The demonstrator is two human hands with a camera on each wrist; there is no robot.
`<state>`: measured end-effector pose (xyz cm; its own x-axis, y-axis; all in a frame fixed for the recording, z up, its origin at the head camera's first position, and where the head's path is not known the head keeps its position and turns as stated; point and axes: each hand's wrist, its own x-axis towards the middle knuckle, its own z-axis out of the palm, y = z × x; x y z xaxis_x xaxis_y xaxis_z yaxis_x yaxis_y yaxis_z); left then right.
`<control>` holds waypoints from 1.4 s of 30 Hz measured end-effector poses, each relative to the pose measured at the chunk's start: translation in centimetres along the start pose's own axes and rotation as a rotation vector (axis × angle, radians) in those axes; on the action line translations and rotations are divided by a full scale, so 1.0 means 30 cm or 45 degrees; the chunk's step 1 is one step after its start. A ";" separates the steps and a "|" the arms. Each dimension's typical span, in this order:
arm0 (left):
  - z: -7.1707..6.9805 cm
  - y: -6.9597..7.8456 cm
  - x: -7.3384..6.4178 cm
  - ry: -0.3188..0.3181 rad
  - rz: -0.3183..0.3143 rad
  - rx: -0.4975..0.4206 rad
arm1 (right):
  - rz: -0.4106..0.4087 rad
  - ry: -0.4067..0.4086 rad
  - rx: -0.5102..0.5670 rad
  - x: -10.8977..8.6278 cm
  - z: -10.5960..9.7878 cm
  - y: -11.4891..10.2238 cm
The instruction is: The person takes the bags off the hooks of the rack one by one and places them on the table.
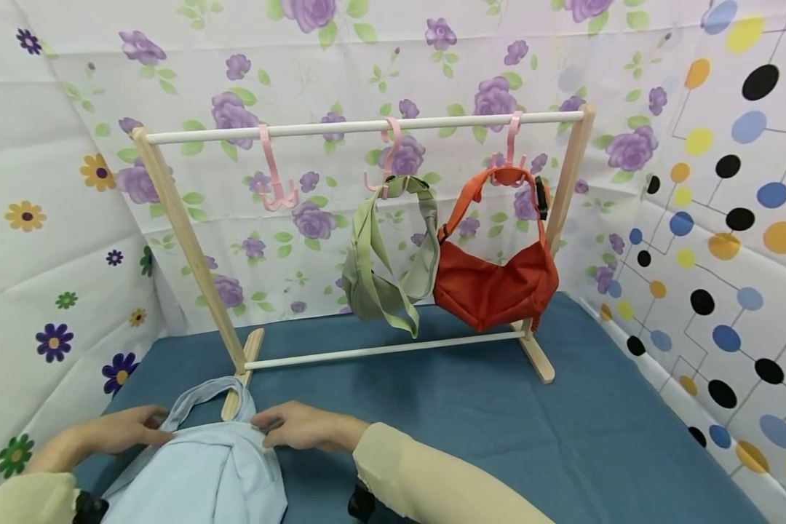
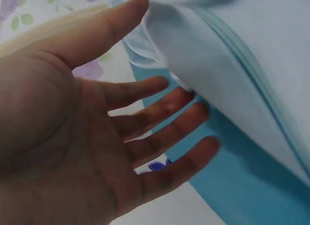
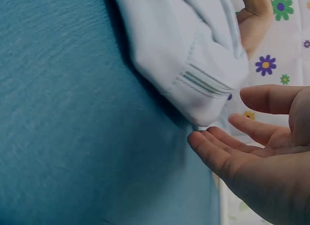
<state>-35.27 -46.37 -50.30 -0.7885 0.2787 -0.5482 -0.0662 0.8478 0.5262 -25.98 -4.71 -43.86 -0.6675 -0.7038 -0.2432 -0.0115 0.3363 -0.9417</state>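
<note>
hands are both loose here, nothing grasped: the left hand (image 1: 121, 429) and the right hand (image 1: 308, 426) sit either side of the top of the light blue bag (image 1: 203, 473), which lies on the tabletop (image 1: 432, 407) between them. its strap (image 1: 193, 397) loops up just beyond the fingertips, overlapping the rack's foot (image 1: 254, 348) in the head view.

i'd call this step getting hold of the bag's top, no grip made yet. next move probably calls for a pinch on the cloth or strap from both sides, clear of that foot imo.

pose-wise, left fingers are spread and point in at the bag, thumb apart. right fingers point back toward the left hand, thumb also apart, the sleeve (image 1: 432, 466) slanting away behind. can't tell if any fingertips actually touch cloth.
</note>
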 end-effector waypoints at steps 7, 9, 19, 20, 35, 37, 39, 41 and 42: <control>0.045 0.421 -0.242 0.288 0.231 0.118 | -0.028 0.025 -0.002 -0.018 -0.035 -0.018; 0.050 0.480 -0.278 0.352 0.311 0.152 | -0.044 0.026 -0.016 -0.026 -0.045 -0.026; 0.066 0.654 -0.330 0.444 0.551 0.133 | -0.152 -0.006 -0.157 -0.087 -0.117 -0.119; 0.066 0.671 -0.332 0.450 0.566 0.134 | -0.174 -0.011 -0.165 -0.096 -0.128 -0.130; 0.079 0.859 -0.337 0.569 0.769 0.030 | -0.458 0.032 -0.198 -0.309 -0.302 -0.261; 0.079 0.885 -0.334 0.579 0.781 0.003 | -0.500 0.044 -0.210 -0.337 -0.317 -0.275; 0.081 0.916 -0.332 0.590 0.795 -0.037 | -0.545 0.069 -0.214 -0.366 -0.332 -0.286; 0.085 0.948 -0.328 0.591 0.830 -0.087 | -0.592 0.096 -0.200 -0.396 -0.348 -0.293; 0.088 0.964 -0.327 0.594 0.847 -0.103 | -0.610 0.108 -0.187 -0.410 -0.357 -0.293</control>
<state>-27.82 -23.38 -31.41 -0.8507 0.4804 0.2135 0.4758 0.5308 0.7014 -25.64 7.69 -30.09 -0.6196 -0.7493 0.2338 -0.4318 0.0766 -0.8987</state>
